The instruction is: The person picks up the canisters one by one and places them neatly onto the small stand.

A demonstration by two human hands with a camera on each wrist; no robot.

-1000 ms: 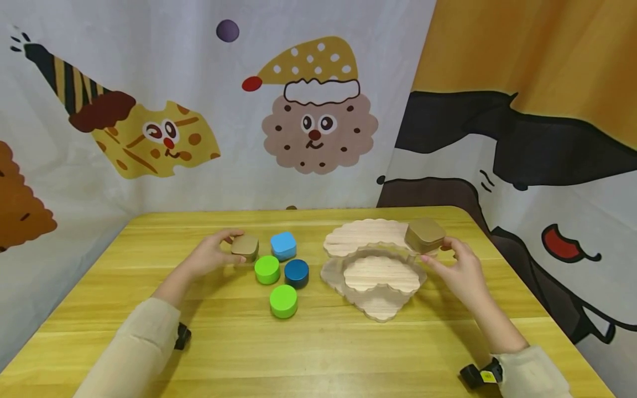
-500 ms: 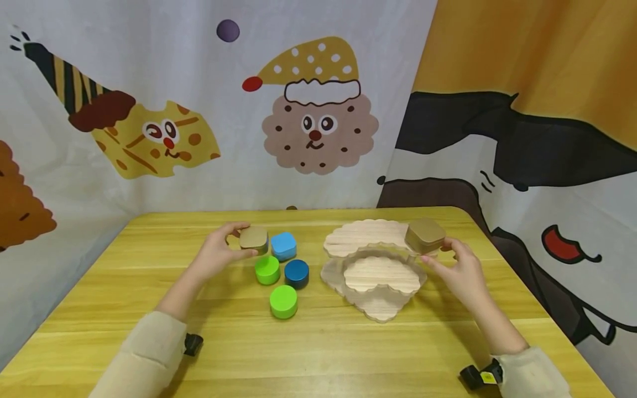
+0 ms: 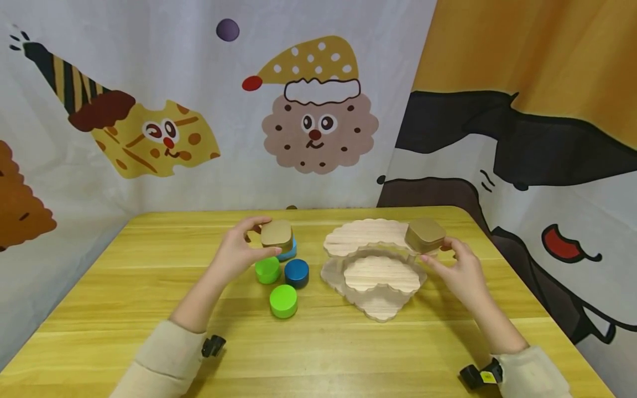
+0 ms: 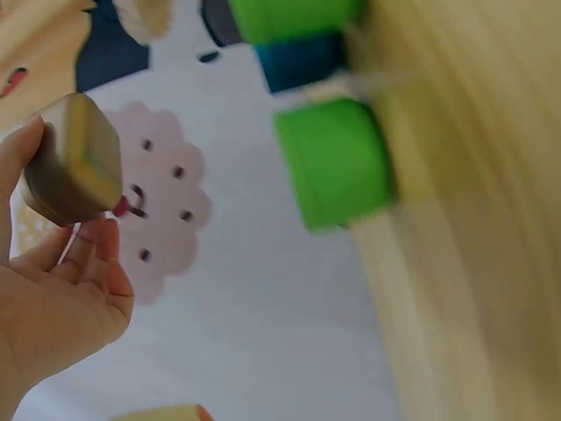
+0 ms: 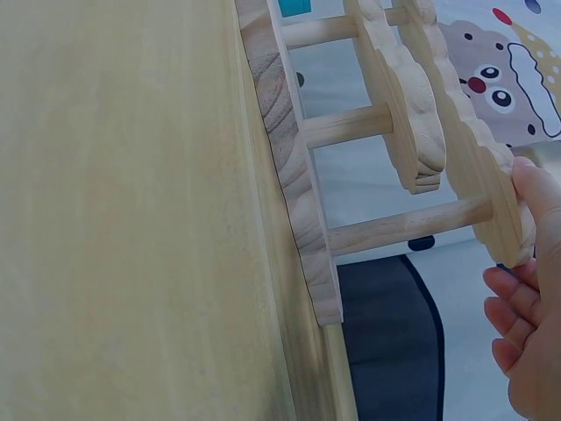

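Observation:
My left hand grips a gold square tin and holds it in the air over a light blue tin. The left wrist view shows that gold tin pinched at the fingertips of the left hand. My right hand stays at the right edge of a tiered wooden stand, beside a second gold tin standing on the top tier. In the right wrist view the right hand's thumb touches the top tier's rim of the stand, and the other fingers hang loosely curled.
Two green round tins and a dark blue round tin stand on the yellow wooden table, just left of the stand. Cartoon-printed curtains hang close behind the table and to its right.
My left hand lifted the gold tin off the table and carried it right, to above the light blue tin. The right hand and the stand stayed still.

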